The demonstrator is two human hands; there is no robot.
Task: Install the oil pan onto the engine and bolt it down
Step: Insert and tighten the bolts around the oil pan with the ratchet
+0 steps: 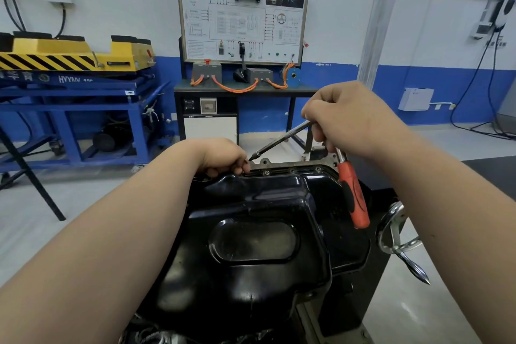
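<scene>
A glossy black oil pan (259,220) lies on the engine in front of me, with bolt heads (267,172) showing along its far flange. My left hand (223,158) is at the far left edge of the flange, its fingertips curled and pinching something small there; I cannot make out what. My right hand (343,120) is raised above the far right corner and grips a ratchet with an orange handle (353,193). Its long dark extension bar (282,140) slants down to the left, with the tip close to my left fingertips.
A chrome crank handle (402,243) sticks out of the engine stand at the right. Beyond stand a training panel bench (243,86) with orange cables, a blue lift table (72,86) carrying a yellow unit at the left, and grey floor on both sides.
</scene>
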